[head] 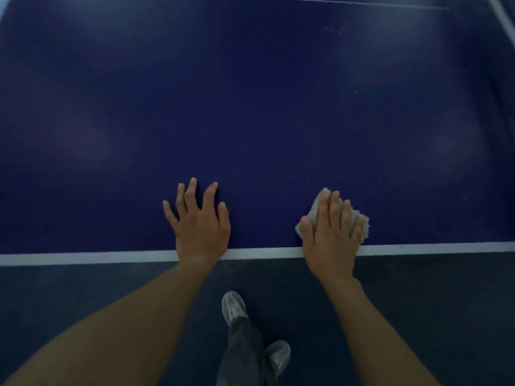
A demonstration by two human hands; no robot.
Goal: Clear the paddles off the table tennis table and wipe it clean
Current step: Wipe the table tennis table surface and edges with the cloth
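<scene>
The dark blue table-tennis worktop (250, 107) shows no paddles (wiping looks underway). The right hand (331, 235) presses a crumpled pale cloth (362, 221) near the white edge line, fingers flat; the left hand (199, 221) braces, fingers spread. Next: sweeping outward.

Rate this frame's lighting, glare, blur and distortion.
Head view: dim, bluish light; pale glare patches on the table; its white edge line runs slightly tilted; left hand and right hand, pressing the cloth, are fairly sharp.
</scene>
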